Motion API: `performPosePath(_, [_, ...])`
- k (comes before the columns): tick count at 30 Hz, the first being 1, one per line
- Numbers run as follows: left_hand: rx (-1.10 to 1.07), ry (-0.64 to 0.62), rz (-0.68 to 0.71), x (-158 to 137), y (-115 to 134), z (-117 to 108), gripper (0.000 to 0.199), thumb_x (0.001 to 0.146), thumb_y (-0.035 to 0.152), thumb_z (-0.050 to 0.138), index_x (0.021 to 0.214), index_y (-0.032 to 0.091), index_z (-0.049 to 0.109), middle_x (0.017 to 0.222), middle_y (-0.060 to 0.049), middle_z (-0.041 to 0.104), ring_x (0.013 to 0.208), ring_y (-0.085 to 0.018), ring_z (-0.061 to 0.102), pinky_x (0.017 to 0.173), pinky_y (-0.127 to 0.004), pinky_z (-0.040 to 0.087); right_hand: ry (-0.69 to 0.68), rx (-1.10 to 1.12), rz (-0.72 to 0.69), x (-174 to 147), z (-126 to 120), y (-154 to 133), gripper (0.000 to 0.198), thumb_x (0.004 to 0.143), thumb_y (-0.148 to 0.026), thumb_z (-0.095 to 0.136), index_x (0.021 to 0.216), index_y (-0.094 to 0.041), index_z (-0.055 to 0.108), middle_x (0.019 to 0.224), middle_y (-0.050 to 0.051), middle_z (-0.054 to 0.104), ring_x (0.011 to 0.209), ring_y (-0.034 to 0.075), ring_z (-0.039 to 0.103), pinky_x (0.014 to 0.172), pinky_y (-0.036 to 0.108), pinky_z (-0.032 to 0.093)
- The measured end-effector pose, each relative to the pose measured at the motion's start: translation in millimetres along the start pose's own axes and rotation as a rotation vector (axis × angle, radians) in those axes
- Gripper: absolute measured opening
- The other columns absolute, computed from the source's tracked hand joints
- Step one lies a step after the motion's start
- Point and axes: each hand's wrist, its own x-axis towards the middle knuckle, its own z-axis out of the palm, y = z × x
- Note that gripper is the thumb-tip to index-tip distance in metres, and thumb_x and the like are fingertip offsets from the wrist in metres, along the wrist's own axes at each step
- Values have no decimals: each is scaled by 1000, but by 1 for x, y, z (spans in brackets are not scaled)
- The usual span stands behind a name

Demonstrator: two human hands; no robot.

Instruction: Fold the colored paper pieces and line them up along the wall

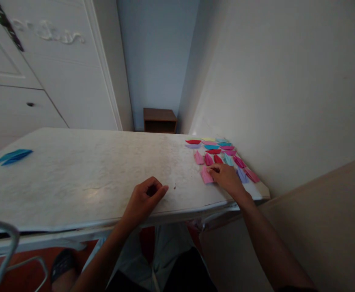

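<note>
Smooth off-white wall [280, 73]: filled the right side of the view.
White panelled cabinet with small dark knobs [82, 85]: stood at left rear.
White marbled tabletop [104, 162]: ran across the view, its right end beside the wall.
Brown wooden open-fronted box [159, 114]: sat beyond the tabletop's far edge, low down.
Multicoloured folded-paper pieces [213, 151]: lay close together in rows at the tabletop's right end; reds, pinks, blues, pale green, lilac, yellow. Rear ones lay sideways.
Left hand [143, 198]: over the tabletop near its front edge, half curled, thumb pointing right; nothing seen in its hold.
Right hand [227, 178]: at the rows' front, fingers bent, thumb and fingertips close together at a light-pink folded-paper piece [206, 176]; gripped or merely touched, could not tell.
Bright-blue pointed folded paper [16, 155]: lay at far left, well apart from the rows.
Light-pink piece: lay at the front-left corner of the rows.
Small dark speck [174, 187]: just right of the left thumb.
</note>
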Motion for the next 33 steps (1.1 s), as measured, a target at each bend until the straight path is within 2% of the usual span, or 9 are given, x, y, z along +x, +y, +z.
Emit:
performPosePath(6, [15, 11, 2, -1, 1, 0, 31, 79, 43, 64, 64, 18, 54, 58, 2, 51, 56, -11, 46, 52, -22, 35, 152, -184, -78, -12, 10, -8, 24, 87, -21, 50, 97, -21, 72, 105, 12, 69, 97, 25, 63, 83, 35, 47])
performPosePath(10, [24, 17, 8, -1, 0, 0, 30, 79, 42, 64, 64, 18, 54, 59, 2, 52, 56, -11, 46, 52, -22, 35, 110, -226, -145, -30, 23, -15, 23, 86, -18, 52, 98, -24, 71, 103, 9, 67, 92, 23, 63, 80, 33, 49])
performPosePath(13, [30, 19, 13, -2, -1, 0, 30, 80, 42, 64, 65, 18, 54, 60, 1, 53, 57, -11, 47, 53, -22, 36, 120, -229, -115, -43, 32, -22, 26, 85, -16, 51, 101, -24, 71, 109, 10, 65, 90, 24, 63, 75, 34, 51])
performPosePath(16, [32, 16, 15, -2, -1, -1, 31, 80, 42, 63, 65, 18, 54, 60, 1, 53, 57, -12, 47, 54, -23, 37, 171, -163, -83, -53, 36, -35, 31, 87, -19, 49, 110, -23, 68, 119, 12, 61, 95, 27, 63, 75, 38, 52])
performPosePath(18, [29, 14, 11, -2, -1, -1, 31, 80, 42, 64, 65, 18, 54, 60, 1, 53, 57, -11, 47, 53, -23, 37, 175, -79, -128, -59, 38, -47, 30, 89, -21, 48, 111, -22, 68, 118, 12, 61, 97, 26, 63, 80, 39, 52])
performPosePath(24, [-7, 4, 20, -1, -1, 1, 30, 79, 41, 65, 66, 17, 54, 60, 2, 52, 57, -11, 47, 54, -22, 37, -45, 251, -328, -53, 54, -83, 23, 92, -22, 49, 97, -21, 71, 97, 8, 69, 92, 21, 64, 84, 34, 50])
performPosePath(27, [-72, -30, 21, -2, -1, -4, 30, 80, 41, 65, 67, 16, 54, 62, 2, 54, 59, -10, 48, 55, -22, 37, -152, 415, -310, -41, 66, -99, 23, 91, -27, 52, 98, -16, 71, 94, 9, 72, 88, 21, 66, 80, 34, 50])
performPosePath(30, [-128, -65, -3, -5, -2, -22, 29, 79, 41, 66, 69, 16, 55, 62, 2, 57, 57, -10, 48, 53, -22, 36, -245, 547, -208, -33, 75, -113, 33, 90, -36, 53, 109, -15, 68, 91, 9, 74, 81, 22, 68, 73, 33, 51])
performPosePath(33, [-62, -21, -3, -3, -9, -59, 28, 80, 41, 66, 69, 16, 55, 59, 2, 57, 54, -10, 48, 50, -22, 34, -300, 568, -178, -30, 84, -119, 36, 87, -44, 54, 107, -18, 71, 94, 9, 75, 84, 24, 69, 76, 35, 53])
